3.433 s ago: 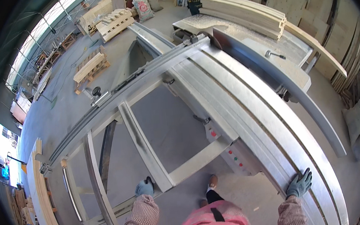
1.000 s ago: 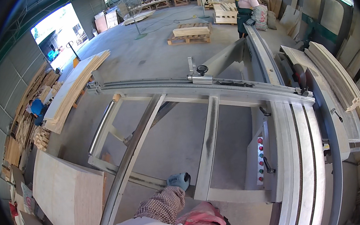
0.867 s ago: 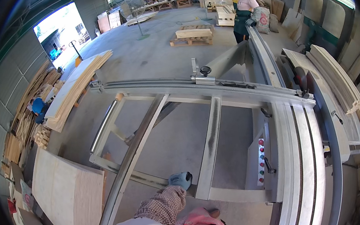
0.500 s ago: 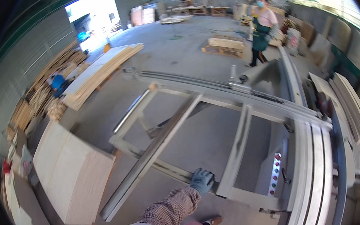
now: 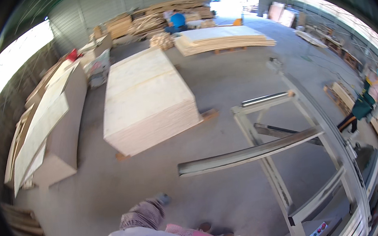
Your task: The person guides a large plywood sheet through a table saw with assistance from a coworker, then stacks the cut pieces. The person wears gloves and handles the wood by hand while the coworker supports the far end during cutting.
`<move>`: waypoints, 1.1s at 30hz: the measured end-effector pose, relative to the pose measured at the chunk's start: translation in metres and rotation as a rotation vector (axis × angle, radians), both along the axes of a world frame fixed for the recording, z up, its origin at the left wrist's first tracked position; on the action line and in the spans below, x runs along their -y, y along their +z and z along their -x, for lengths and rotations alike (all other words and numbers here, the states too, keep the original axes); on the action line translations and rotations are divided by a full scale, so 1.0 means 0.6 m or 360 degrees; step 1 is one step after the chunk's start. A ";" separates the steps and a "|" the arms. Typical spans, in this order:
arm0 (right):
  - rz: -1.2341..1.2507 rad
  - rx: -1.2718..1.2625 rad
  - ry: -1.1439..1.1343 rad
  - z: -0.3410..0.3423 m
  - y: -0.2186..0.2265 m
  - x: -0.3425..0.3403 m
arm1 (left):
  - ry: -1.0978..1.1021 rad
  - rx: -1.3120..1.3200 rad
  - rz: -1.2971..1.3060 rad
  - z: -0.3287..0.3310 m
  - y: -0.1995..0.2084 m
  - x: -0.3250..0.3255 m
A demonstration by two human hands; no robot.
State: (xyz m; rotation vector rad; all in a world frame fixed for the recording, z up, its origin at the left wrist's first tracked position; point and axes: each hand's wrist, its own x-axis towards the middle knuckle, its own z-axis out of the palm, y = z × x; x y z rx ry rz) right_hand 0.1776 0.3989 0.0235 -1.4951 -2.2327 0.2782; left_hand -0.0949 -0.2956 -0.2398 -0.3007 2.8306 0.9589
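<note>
My left hand [image 5: 163, 198], in a grey-blue glove below a checked sleeve, hangs over the concrete floor and touches nothing I can make out. Its fingers are too small and blurred to read. To its right stands the metal sliding-table frame [image 5: 277, 187] of a large machine, with a long crossbar [image 5: 248, 154] reaching out toward me. A panel with coloured buttons [image 5: 317, 232] shows low beneath that frame. Ahead of the hand lies a thick stack of pale plywood sheets [image 5: 147, 90]. My right hand is out of the picture.
More boards [image 5: 48, 137] are stacked along the left wall. A low pile of large sheets [image 5: 224, 38] lies farther back, near a person in blue [image 5: 178, 20]. Another person in a green apron [image 5: 365, 103] is at the right, by a pallet [image 5: 341, 97].
My view has swung left toward the plywood stack. My left hand has come off the metal frame and now hangs apart from it. The co-worker in the apron appears farther right.
</note>
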 end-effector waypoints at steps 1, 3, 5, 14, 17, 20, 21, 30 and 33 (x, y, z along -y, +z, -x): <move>-0.0015 0.0011 0.0027 -0.008 0.013 0.000 | 0.0635 0.0125 -0.0267 -0.010 0.028 0.038; -0.0085 -0.0002 -0.0056 -0.047 0.050 0.004 | 0.1359 0.0392 -0.1972 0.037 0.261 -0.053; 0.0064 -0.0078 0.0167 -0.012 0.051 0.002 | 0.1525 -0.0323 -0.2640 -0.081 0.423 -0.029; 0.0439 -0.0394 0.1164 0.167 0.127 0.062 | 0.0445 0.1125 -0.0414 -0.564 0.155 -0.112; 0.0686 -0.0668 0.1445 0.246 0.100 0.125 | 0.1381 0.0711 -0.0937 -0.709 0.159 -0.130; 0.0932 -0.0821 0.1647 0.297 0.079 0.193 | 0.1791 0.0444 -0.0904 -0.807 0.181 -0.139; 0.1010 -0.0852 0.1687 0.306 0.073 0.214 | 0.1912 0.0409 -0.0940 -0.827 0.184 -0.149; 0.1823 -0.1016 0.1374 0.332 -0.014 0.379 | 0.2214 0.0568 -0.1153 -0.839 0.328 -0.154; 0.2051 -0.0390 0.1153 0.319 -0.011 0.411 | 0.2158 0.0691 -0.1041 -0.847 0.363 -0.088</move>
